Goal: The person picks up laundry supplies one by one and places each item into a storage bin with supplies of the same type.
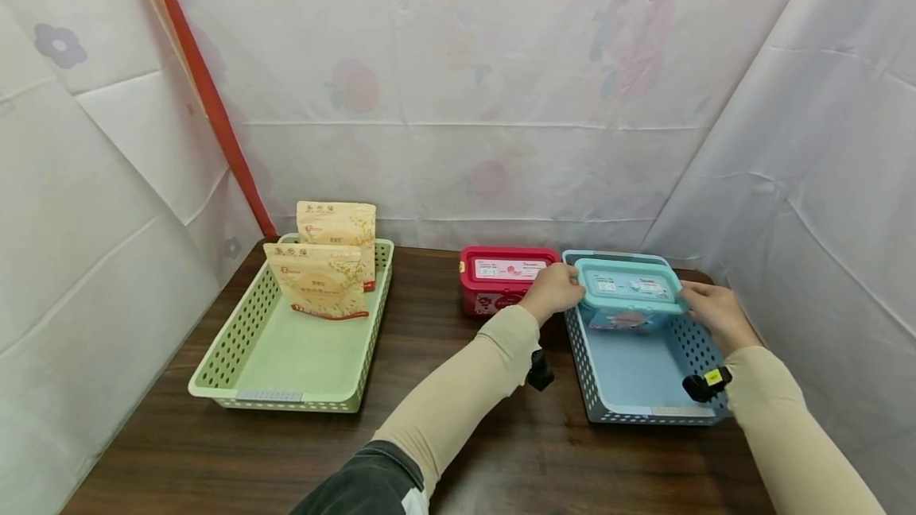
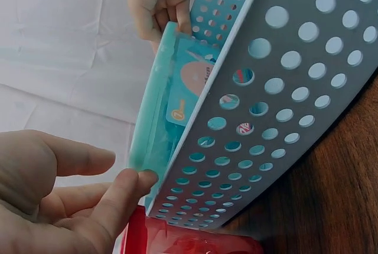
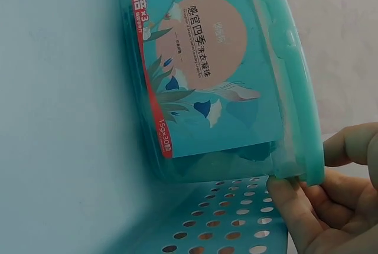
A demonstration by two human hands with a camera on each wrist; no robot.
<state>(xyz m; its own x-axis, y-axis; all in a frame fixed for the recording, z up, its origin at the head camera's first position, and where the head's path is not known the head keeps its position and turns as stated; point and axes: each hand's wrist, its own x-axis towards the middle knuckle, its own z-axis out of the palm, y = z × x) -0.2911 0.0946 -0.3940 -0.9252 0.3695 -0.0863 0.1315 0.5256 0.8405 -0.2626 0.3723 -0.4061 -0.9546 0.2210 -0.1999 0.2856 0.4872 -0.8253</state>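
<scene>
The bare left hand (image 1: 553, 290) grips with its fingertips, its beige-sleeved left arm (image 1: 461, 388) slanting back from the grip — opposite, the bare right hand (image 1: 718, 315) pinches, fingers bent, its beige-sleeved right forearm (image 1: 801, 427) angled behind that grip

Teal tub (image 3: 227, 88), label (image 3: 207, 71) reading "12倍 x3", "感官四季洗衣凝珠", "Laundry Capsules", "15gx30颗", some print too small

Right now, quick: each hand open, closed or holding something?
Left hand: closed, fingertips holding the teal box at its left end.
Right hand: closed, thumb and fingers holding the same box's right end.
</scene>
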